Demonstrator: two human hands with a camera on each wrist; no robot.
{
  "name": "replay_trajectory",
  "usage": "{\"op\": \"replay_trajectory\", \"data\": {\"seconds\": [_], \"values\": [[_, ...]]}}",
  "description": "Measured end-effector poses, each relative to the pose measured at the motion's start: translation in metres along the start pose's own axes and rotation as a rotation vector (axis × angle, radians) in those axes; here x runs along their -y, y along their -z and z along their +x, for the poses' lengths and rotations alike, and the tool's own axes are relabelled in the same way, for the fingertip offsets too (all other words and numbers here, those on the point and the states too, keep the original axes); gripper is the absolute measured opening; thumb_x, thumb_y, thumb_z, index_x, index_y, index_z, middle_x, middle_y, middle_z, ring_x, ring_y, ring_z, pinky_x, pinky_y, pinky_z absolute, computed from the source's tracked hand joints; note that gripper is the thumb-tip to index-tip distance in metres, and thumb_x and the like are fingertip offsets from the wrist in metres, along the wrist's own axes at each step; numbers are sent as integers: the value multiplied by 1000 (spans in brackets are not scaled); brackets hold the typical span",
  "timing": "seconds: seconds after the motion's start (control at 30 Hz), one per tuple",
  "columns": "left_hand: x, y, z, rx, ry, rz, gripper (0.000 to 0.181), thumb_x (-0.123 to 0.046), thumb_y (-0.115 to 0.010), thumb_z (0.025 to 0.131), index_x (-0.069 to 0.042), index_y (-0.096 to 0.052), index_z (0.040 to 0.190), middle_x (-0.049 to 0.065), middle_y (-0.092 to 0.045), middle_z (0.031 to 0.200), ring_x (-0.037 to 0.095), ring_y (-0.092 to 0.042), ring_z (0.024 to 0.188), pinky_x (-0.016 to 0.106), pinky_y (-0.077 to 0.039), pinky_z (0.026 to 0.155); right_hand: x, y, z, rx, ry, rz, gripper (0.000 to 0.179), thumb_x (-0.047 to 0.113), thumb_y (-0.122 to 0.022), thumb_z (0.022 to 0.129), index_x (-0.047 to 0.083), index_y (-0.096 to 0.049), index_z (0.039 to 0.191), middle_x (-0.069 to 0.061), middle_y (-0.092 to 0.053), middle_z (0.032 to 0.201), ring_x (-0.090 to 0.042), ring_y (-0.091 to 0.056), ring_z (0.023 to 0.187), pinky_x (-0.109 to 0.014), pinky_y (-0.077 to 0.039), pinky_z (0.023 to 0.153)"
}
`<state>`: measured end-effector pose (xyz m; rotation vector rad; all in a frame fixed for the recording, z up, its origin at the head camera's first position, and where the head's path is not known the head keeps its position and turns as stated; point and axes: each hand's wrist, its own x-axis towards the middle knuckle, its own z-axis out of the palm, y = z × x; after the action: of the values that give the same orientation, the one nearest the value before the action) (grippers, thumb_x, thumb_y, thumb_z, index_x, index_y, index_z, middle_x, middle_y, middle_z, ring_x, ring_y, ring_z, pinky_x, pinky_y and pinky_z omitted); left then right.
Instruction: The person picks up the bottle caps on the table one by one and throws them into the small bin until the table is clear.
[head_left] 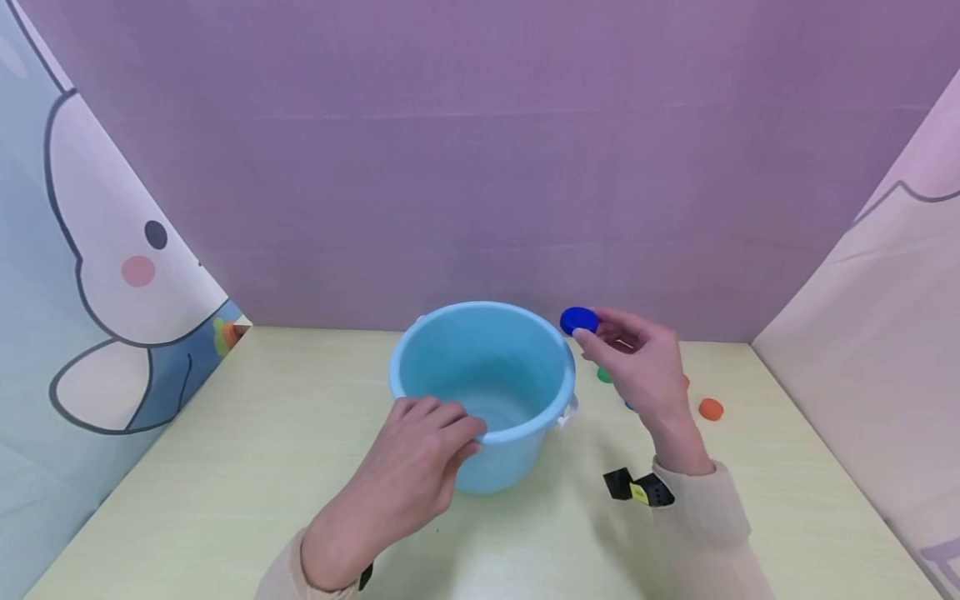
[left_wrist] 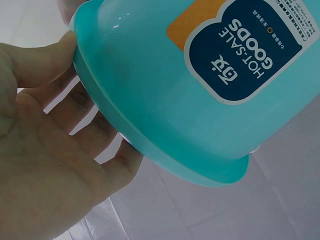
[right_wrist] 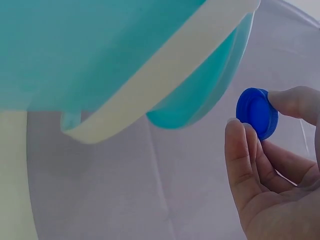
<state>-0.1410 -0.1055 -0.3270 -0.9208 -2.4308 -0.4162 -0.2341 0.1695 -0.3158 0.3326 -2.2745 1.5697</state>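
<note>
A light blue plastic bucket (head_left: pixel 495 467) stands upright on the table, its inside bare in the head view. My left hand (head_left: pixel 420 458) grips the bucket's near rim, fingers over the edge and thumb outside. In the left wrist view the bucket's wall (left_wrist: pixel 150 90) carries a dark blue label (left_wrist: pixel 240 55). To the right of the rim, my right hand (head_left: pixel 637 358) pinches a blue bottle cap (head_left: pixel 579 320) between thumb and fingertips. The right wrist view shows that cap (right_wrist: pixel 257 114) with its hollow side visible, beside the bucket's white handle (right_wrist: pixel 165 70).
On the table (head_left: pixel 300 400), right of the bucket, lie an orange cap (head_left: pixel 711 409) and a green cap (head_left: pixel 604 375); other caps are partly hidden behind the right hand. A purple cloth (head_left: pixel 480 167) hangs behind the table, with printed cloths on both sides.
</note>
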Motion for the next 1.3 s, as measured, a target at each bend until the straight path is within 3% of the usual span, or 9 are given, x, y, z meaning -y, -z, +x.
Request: {"op": "replay_trajectory", "data": {"seconds": [0.37, 0.87, 1.3], "values": [[0, 1, 0, 11, 7, 2, 14, -13, -79, 89, -16, -71, 99, -5, -64, 89, 17, -56, 85, 40, -44, 80, 10, -7, -6, 18, 40, 15, 39, 22, -78, 92, 1, -69, 124, -13, -68, 102, -21, -66, 91, -21, -56, 80], [-1, 1, 2, 22, 13, 3, 15, -14, -80, 88, -16, -71, 100, -5, -66, 91, 17, -57, 88, 41, -46, 81, 19, -22, -12, 58, 183, 117, 29, 3, -78, 88, -1, -73, 117, -12, -69, 93, -20, -65, 82, -24, -57, 73], [-1, 3, 3, 45, 26, 9, 15, -15, -79, 89, -17, -71, 102, -5, -66, 93, 17, -57, 89, 41, -46, 82, 24, -36, -21, 108, 212, 92, 33, 3, -78, 88, 1, -72, 120, -10, -68, 94, -23, -65, 84, -27, -57, 75]]}}
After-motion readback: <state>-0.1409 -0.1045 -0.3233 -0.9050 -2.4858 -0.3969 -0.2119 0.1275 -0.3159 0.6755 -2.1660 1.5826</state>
